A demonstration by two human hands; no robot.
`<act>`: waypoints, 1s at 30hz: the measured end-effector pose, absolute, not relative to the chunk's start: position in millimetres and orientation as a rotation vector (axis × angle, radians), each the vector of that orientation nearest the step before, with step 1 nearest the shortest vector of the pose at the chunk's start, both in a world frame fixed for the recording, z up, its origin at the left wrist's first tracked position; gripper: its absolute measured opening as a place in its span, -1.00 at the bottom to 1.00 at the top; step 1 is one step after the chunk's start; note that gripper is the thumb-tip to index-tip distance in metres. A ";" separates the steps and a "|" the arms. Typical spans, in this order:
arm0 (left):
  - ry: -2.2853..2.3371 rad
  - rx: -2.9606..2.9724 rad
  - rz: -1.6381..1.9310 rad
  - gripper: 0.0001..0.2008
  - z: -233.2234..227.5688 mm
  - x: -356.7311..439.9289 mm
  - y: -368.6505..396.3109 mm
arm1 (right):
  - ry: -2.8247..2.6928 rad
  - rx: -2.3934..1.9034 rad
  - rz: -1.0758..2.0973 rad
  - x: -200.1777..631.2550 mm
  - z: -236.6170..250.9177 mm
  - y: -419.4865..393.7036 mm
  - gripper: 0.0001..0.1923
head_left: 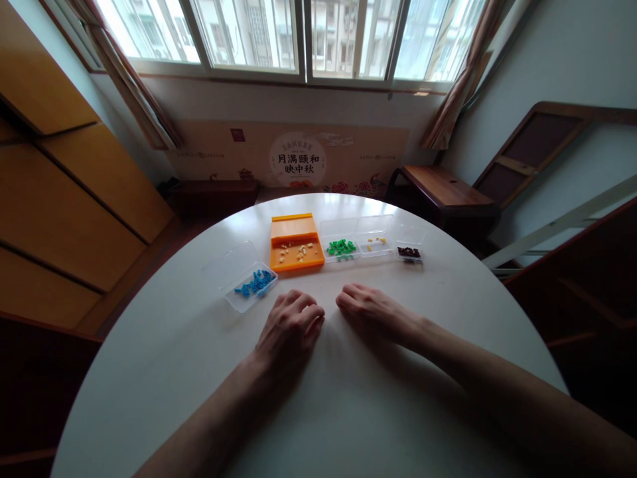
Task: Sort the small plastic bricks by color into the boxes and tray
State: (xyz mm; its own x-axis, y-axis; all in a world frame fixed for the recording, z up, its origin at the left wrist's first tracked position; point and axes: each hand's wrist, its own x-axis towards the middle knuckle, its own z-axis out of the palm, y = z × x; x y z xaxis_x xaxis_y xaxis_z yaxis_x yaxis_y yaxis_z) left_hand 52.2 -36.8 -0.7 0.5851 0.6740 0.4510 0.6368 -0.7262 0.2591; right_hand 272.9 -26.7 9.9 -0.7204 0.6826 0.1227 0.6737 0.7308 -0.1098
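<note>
My left hand [291,325] and my right hand [371,311] rest palm down on the round white table [199,372], fingers loosely curled, holding nothing. Beyond them stands a row of small open boxes. A clear box with blue pieces [251,284] lies nearest my left hand. An orange box with pale pieces [295,244] sits behind it. Further right stand a clear box with green pieces [340,247], one with a few yellow pieces [375,242] and one with dark red pieces [409,251].
A wooden bench [438,186] stands past the table on the right, below a wide window [298,33]. Wooden cabinet panels [64,199] line the left wall. A printed cardboard sheet [297,161] leans under the window.
</note>
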 end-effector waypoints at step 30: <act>2.260 2.448 1.009 0.09 44.8 -14.5 -3.9 | -2.051 -1.813 -0.301 418.6 10.1 60.3 -0.07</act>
